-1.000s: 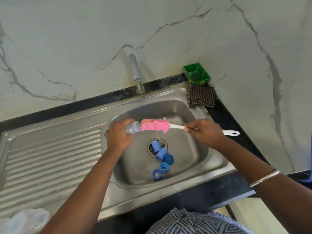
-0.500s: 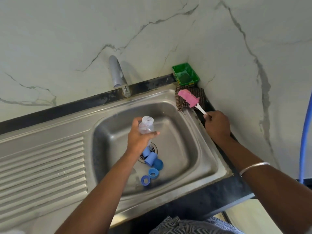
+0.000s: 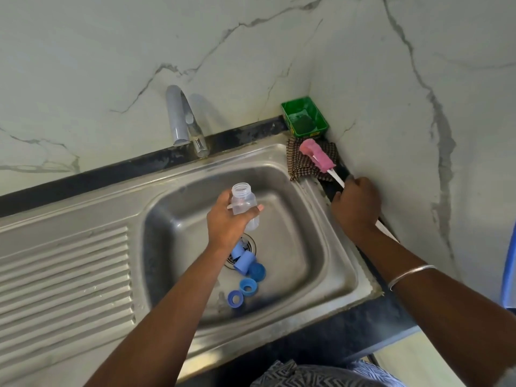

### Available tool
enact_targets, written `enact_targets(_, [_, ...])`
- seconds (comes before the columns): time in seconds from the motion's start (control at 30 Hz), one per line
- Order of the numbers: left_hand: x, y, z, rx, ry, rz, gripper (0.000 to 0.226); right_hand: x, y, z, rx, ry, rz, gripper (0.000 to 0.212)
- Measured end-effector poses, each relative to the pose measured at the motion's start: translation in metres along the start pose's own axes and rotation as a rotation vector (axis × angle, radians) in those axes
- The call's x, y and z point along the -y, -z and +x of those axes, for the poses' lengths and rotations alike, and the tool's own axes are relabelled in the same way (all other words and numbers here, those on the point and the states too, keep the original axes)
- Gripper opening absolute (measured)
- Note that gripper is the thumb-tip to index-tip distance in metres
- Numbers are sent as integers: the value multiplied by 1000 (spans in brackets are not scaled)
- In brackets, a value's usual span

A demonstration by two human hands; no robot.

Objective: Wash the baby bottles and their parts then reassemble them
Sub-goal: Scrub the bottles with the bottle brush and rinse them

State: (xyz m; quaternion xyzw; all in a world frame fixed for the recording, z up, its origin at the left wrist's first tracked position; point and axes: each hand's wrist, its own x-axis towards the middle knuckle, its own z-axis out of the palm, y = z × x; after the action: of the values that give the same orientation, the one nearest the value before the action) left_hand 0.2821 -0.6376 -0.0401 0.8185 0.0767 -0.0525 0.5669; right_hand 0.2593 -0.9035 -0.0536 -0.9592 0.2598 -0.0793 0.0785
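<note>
My left hand [image 3: 227, 220] grips a clear empty baby bottle [image 3: 243, 201] over the steel sink basin [image 3: 301, 236], mouth pointing up toward the tap. My right hand [image 3: 356, 206] holds the white handle of the pink sponge bottle brush [image 3: 317, 155] at the sink's right rim; the sponge head lies on the checked cloth [image 3: 300, 167]. Several blue bottle parts [image 3: 248, 268], caps and rings, lie around the drain [image 3: 251, 243] at the basin bottom, partly hidden by my left wrist.
A grey tap [image 3: 183, 121] stands behind the basin. A green tray [image 3: 304, 117] with a scrub pad sits in the back right corner against the marble wall. The ribbed draining board [image 3: 64, 269] spreads to the left. A black counter edge [image 3: 335, 344] runs in front.
The brush came out of the bottle and my right hand carried it to the right onto the checked cloth. My left hand turned the bottle upright over the basin.
</note>
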Motion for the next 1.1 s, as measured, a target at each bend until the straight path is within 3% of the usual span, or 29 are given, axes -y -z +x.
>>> enact_targets(0.1, [3,6,7,-41,28,-11,55,22,1,-5,-123,111,-34,53])
enact_targets(0.2, [7,12,15,-59,51,-53,59,58,1,-3,-132,308,85,48])
enact_targets(0.37, [17,23,30,-114,69,-135,53,139,-4,7,228,512,597,31])
enact_targets(0.47, [21,31,38,-134,81,-156,55,183,-1,14,392,463,771,31])
enact_targets(0.6, [26,39,45,-184,79,-164,52,225,-6,28,491,483,864,36])
enact_targets(0.8, [27,45,55,-188,47,-162,55,251,-14,42,685,358,1039,30])
enact_targets(0.93, [27,48,59,-170,27,-181,55,263,-9,46,764,380,1044,19])
enact_targets(1.1, [26,51,64,-140,5,-189,56,278,-8,53,874,279,1004,25])
